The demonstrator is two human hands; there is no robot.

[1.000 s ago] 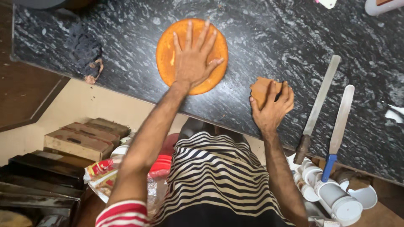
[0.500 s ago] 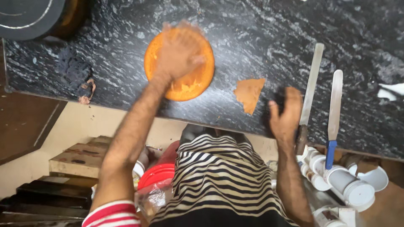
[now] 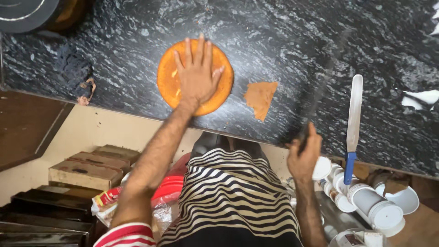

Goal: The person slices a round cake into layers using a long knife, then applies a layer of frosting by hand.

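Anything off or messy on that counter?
A torn brown scrap lies loose beside the round orange cake under the left hand. Crumbs sit near the counter edge. The right hand grips a motion-blurred knife.

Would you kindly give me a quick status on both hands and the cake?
Left hand flat on cake. Right hand gripping knife, blade blurred. Brown scrap beside cake.

The round cake (image 3: 173,82) lies on the counter (image 3: 283,41) under the left hand (image 3: 197,75). Right of the cake lies a torn piece (image 3: 260,98); farther right lies a spatula (image 3: 353,123). Between piece and spatula, the right hand (image 3: 303,155) grips a blurred knife (image 3: 320,98) at the counter's near edge.
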